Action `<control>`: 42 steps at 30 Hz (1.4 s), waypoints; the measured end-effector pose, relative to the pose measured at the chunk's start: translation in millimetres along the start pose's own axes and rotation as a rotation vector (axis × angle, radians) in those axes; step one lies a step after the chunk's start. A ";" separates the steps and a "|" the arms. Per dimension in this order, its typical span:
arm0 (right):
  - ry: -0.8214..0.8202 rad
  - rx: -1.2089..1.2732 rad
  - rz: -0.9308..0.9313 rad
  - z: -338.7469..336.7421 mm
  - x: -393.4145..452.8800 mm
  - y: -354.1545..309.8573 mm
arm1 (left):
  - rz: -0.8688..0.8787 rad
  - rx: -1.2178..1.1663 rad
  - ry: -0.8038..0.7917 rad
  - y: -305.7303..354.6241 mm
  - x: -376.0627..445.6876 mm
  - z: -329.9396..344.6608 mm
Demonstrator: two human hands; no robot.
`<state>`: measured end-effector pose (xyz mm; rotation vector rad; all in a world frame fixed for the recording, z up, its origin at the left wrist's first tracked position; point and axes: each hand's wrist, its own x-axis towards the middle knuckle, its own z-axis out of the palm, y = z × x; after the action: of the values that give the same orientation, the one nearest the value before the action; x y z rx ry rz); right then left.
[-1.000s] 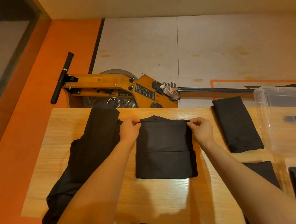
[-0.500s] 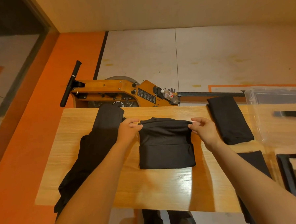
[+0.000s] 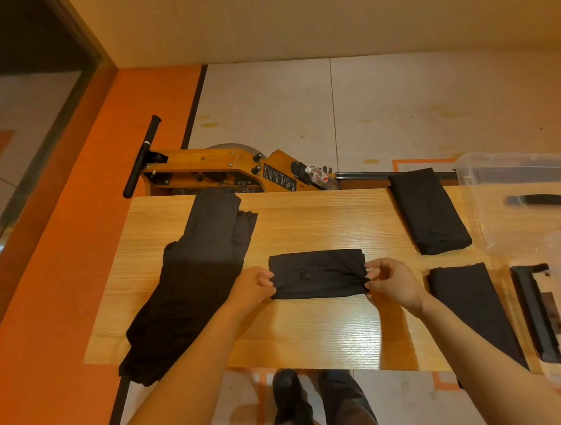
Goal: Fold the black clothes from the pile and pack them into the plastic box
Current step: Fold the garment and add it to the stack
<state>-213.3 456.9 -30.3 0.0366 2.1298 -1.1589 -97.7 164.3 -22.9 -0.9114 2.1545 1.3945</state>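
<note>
The black garment (image 3: pixel 317 274) has just been doubled over from a tall rectangle into a short, wide one, its far edge brought down toward the person, so it looks about ready to pack. It lies flat on the table (image 3: pixel 311 334) between the 2 hands: the left hand (image 3: pixel 251 287) grips its left edge, and the right hand (image 3: pixel 391 281) pinches its right edge. Left of the left hand lies the pile (image 3: pixel 192 282); right of the right hand lie 2 folded pieces (image 3: pixel 430 211), then the plastic box (image 3: pixel 514 174).
</note>
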 end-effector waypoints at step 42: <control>0.126 0.093 -0.120 9.4 40.5 -15.1 | 0.142 -0.024 0.267 16.6 42.4 8.5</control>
<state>-243.6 429.1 -46.5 0.0254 2.2121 -1.3575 -139.3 164.1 -43.2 -1.0207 2.4466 1.4373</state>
